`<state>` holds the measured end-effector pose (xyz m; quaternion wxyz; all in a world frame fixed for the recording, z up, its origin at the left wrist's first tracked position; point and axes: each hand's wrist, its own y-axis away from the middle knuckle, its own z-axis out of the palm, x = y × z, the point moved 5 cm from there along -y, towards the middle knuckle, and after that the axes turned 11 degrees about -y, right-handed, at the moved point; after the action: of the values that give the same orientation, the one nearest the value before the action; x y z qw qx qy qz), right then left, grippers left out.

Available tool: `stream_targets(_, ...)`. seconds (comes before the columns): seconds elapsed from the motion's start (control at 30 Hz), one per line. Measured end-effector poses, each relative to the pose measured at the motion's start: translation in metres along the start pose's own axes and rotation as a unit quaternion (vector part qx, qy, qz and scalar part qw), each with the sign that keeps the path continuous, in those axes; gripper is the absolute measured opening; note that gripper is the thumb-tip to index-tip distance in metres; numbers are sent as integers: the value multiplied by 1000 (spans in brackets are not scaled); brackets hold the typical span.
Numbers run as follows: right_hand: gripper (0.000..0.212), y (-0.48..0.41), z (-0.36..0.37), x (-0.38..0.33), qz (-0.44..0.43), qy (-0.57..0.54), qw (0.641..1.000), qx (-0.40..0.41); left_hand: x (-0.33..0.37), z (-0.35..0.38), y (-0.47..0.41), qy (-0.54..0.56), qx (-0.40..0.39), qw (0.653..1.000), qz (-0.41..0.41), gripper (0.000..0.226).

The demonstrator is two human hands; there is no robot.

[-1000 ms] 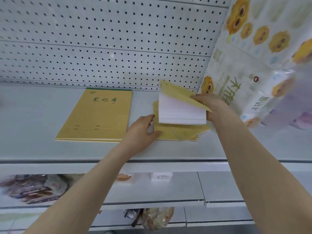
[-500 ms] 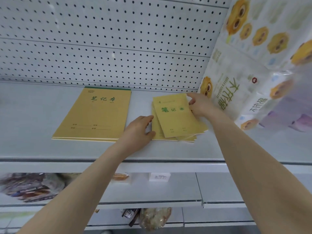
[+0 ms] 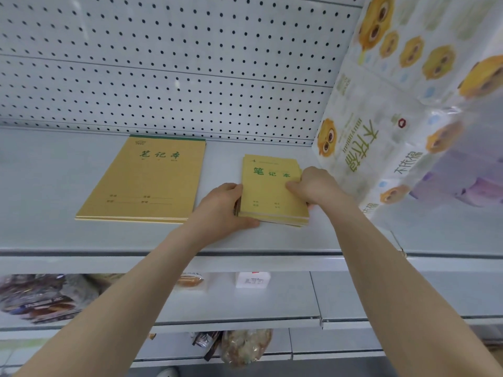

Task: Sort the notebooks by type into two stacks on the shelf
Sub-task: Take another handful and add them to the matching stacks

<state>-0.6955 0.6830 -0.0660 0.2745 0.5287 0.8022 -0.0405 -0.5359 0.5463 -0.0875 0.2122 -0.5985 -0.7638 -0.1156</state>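
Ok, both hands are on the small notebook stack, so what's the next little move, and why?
Probably press the small stack between left hand and right hand to square it: its near edges look slightly fanned at the right corner, while the large stack beside it lies neat and apart.

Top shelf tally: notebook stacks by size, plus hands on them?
large notebook stack: 1
small notebook stack: 1
hands: 2, left hand and right hand, both on the small notebook stack
Total: 4
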Motion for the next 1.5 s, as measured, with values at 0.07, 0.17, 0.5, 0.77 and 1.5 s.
stream_targets(0.07, 28, -3, 0, 1, -1, 0, 1000, -3, 0, 2, 0, -10, 12, 1000, -5, 59)
stream_targets(0.17, 29, -11, 0, -2, -8, 23, 1000, 11, -2, 4, -1, -22, 26, 999, -8, 55)
stream_targets(0.5, 42, -58, -2, -15, -88, 13, 995, 40, -5, 14, -12, -49, 35, 998, 8, 48)
stream_targets(0.77, 58, -64, 10, -14, -122, 21, 992, 5, -5, 17, -13, -64, 55, 996, 11, 55)
stream_targets(1.5, 45, -71, 21, -23, -160, 57, 985, 27, 1, 21, -3, -72, 122, 990, -22, 57)
